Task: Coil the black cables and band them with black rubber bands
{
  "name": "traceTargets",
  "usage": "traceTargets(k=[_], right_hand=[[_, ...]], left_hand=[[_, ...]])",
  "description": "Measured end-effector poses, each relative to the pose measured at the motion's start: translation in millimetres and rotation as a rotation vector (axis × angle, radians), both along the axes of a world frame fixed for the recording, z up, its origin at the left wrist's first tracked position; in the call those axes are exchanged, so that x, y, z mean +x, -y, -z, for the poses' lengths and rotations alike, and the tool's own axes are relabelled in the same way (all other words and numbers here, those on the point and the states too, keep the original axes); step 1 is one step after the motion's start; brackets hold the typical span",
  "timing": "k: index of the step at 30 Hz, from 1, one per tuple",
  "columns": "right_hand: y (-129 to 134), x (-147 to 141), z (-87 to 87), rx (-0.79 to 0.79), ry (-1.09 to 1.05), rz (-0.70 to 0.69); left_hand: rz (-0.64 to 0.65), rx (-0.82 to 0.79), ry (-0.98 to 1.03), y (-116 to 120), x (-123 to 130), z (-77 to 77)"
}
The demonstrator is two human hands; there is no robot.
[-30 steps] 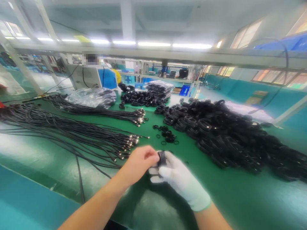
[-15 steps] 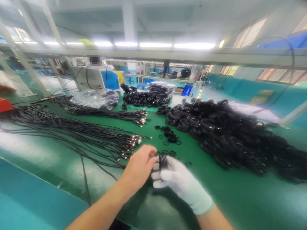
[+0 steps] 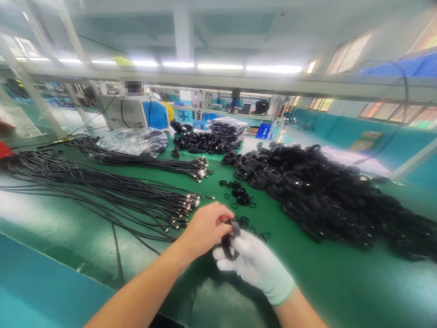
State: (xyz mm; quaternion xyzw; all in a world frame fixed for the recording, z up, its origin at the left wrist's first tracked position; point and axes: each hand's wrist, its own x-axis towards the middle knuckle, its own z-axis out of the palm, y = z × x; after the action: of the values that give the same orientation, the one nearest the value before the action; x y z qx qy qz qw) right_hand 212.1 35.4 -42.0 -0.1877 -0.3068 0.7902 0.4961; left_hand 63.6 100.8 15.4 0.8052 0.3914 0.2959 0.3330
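Note:
A small coil of black cable point(image 3: 235, 252) is held up above the green table, tilted so that its round opening partly shows. My right hand point(image 3: 256, 264), in a white glove, is closed around the coil's right and lower side. Bare, my left hand point(image 3: 208, 228) pinches at the coil's upper left edge with thumb and fingers; the exact contact is partly hidden. Just beyond the hands lie small black rings point(image 3: 243, 199), some in a clump and some loose.
Long straight black cables point(image 3: 136, 196) with metal plugs cover the left side in two bundles. To the right rises a large heap of coiled black cables point(image 3: 327, 191). Further back are a clear plastic bag point(image 3: 133, 141), a blue-and-white machine point(image 3: 157, 113) and bagged coils point(image 3: 227, 127).
The coil has turned from edge-on, so its opening now faces me more. My left hand has moved slightly right, with its thumb and fingers onto the coil.

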Motion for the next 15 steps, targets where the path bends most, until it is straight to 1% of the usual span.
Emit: traceTargets(k=[1,3,5,6,7,8,9,11,12,14,15], right_hand=[[-1,4,0.4,-0.019,-0.069,-0.026],[-1,11,-1.8,-0.039,-0.154,-0.069],[0,17,-7.9,-0.021,-0.117,-0.074],[1,20,-12.0,0.003,-0.044,-0.044],[1,24,-16.6,0.034,0.074,0.021],[0,29,-21.4,0.076,0.273,0.123],[-1,37,-26.4,0.117,0.532,0.259],[-5,60,-36.5,0.175,1.103,0.563],[-9,75,-41.4,0.174,1.319,0.695],[-17,109,-50.7,0.15,1.538,0.862],[-23,127,-54.9,0.14,1.628,0.915]], left_hand=[[0.01,-0.033,0.019,-3,-2,-6.7],[-0.03,-0.061,0.059,-8,-9,-17.1],[-0.115,-0.037,0.052,-13,-19,-20.1],[-0.149,-0.021,0.025,-15,-26,-18.5],[-0.174,-0.008,-0.015,-18,-35,-14.8],[-0.188,0.003,-0.062,-20,-44,-9.5],[-0.201,0.016,-0.117,-23,-55,-2.9],[-0.268,0.031,-0.213,-28,-77,11.9],[-0.314,0.051,-0.239,-30,-88,19.3],[-0.376,0.095,-0.282,-30,-108,33.0],[-0.4,0.134,-0.294,-28,-116,39.0]])
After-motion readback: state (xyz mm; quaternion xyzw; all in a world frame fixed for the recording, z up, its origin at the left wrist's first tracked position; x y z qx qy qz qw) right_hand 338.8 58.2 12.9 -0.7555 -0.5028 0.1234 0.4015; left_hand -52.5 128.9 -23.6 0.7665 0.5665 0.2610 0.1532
